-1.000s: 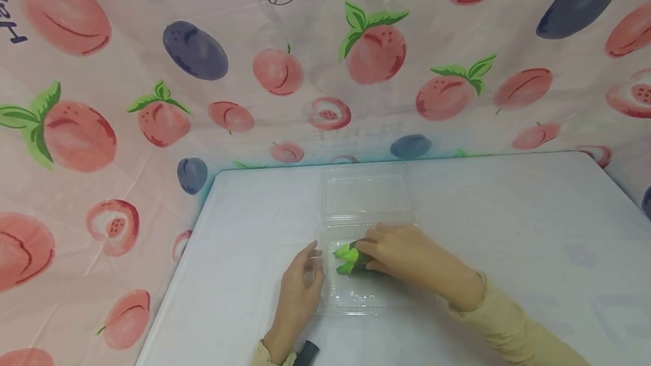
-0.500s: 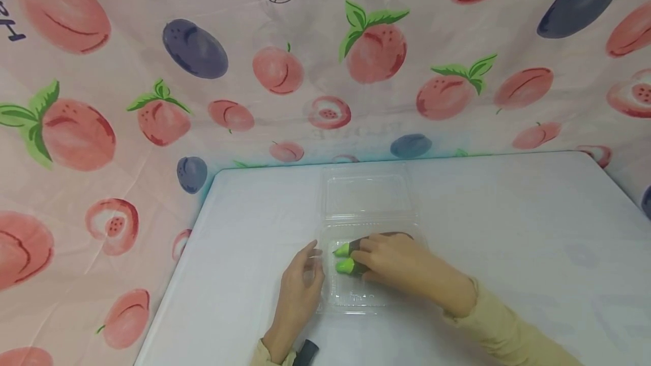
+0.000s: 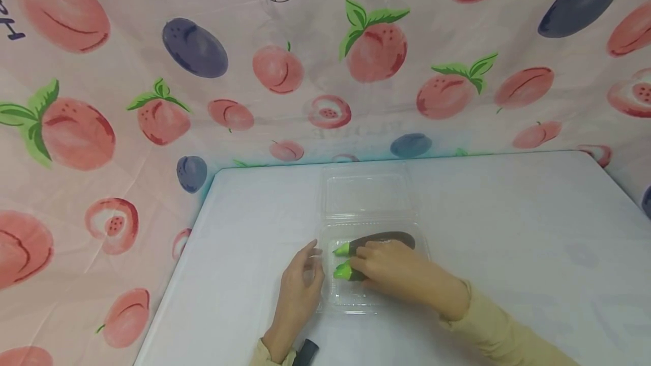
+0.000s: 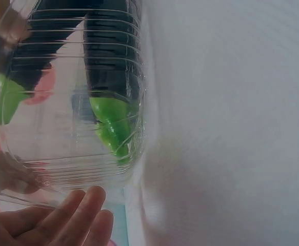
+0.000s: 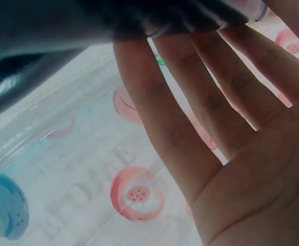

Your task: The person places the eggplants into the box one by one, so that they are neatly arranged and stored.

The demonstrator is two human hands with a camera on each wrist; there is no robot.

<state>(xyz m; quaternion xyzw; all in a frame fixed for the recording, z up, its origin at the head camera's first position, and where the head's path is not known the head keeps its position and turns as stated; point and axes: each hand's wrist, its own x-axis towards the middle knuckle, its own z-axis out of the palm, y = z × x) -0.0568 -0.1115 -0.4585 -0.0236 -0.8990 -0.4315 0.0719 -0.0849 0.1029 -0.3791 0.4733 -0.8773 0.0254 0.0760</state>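
Note:
A clear plastic clamshell box (image 3: 351, 312) lies opened on the white table, with two dark eggplants with green caps inside. The far eggplant (image 3: 402, 236) lies along the back of the tray part. Just in front of it, my right hand (image 3: 394, 267) grips the near eggplant (image 3: 344, 271), hiding most of its body. In the right wrist view, the fingers (image 5: 175, 128) reach across its dark skin. My left hand (image 3: 300, 287) rests at the box's left edge. Its fingers (image 4: 72, 215) lie nearly straight beside the ridged wall in the left wrist view.
The box's clear lid (image 3: 366, 194) lies folded back toward the far edge of the white table (image 3: 508, 213). A fruit-patterned cloth (image 3: 285, 10) hangs behind and at both sides. A short black cylinder (image 3: 307, 352) shows beside the left wrist.
My right hand has drawn toward me with the near eggplant, parting it from the far one, whose dark body is uncovered. The left hand and the box have stayed put.

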